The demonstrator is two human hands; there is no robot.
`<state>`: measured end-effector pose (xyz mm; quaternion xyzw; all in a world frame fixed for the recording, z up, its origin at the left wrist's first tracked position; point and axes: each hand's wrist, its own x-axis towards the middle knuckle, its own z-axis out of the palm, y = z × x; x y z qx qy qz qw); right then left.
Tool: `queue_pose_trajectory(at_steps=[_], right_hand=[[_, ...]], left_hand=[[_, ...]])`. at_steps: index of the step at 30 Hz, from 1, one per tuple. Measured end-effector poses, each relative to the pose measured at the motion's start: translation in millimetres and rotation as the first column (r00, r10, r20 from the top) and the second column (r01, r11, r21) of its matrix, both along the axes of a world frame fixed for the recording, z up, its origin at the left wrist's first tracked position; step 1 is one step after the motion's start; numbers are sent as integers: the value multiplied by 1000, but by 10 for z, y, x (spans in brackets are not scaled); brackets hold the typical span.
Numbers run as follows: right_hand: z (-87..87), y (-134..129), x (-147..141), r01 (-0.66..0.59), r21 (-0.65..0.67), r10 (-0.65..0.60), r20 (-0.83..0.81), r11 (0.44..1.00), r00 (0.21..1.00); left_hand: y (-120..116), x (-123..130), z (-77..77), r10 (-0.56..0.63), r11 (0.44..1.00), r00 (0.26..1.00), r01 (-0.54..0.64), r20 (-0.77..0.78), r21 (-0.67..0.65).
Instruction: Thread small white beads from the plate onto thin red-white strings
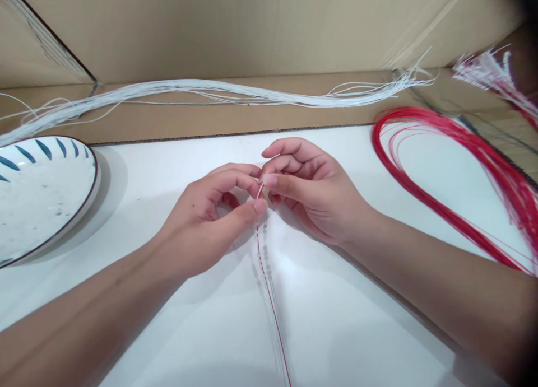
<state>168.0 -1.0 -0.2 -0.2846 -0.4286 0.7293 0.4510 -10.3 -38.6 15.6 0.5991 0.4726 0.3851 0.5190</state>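
Note:
Both hands meet above the white tabletop, fingertips almost touching. Between thumb and index finger, my left hand (214, 216) pinches a thin red cord (275, 314) with small pale marks or pieces along its upper stretch. The cord runs down from the fingers to the bottom edge of the view. A short white strand (260, 191) shows between the two hands, and my right hand (311, 188) pinches its upper end with thumb and index finger. How the strand joins the cord is hidden by the fingertips.
A white plate (46, 208) with blue-green leaf marks stands at the left. Behind lies a long bundle of white strands (202, 87) on cardboard (235, 121). A looped bundle of red cords (390, 171) lies right, with a bundle of pink-and-white ends (487, 73) beyond.

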Motion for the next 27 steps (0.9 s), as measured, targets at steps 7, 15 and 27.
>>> queue_pose_trajectory(at_steps=[7, 15, 27], right_hand=[[-31, 354, 233, 338, 296, -427, 330, 893, 842], [-43, 362, 329, -229, 588, -466, 778, 776, 421], [-82, 286, 252, -308, 655, -530, 747, 690, 402]], left_hand=[[-10, 21, 16, 155, 986, 985, -159, -79, -48], [-10, 3, 14, 119, 991, 989, -123, -84, -53], [-8, -5, 10, 73, 997, 984, -77, -162, -18]])
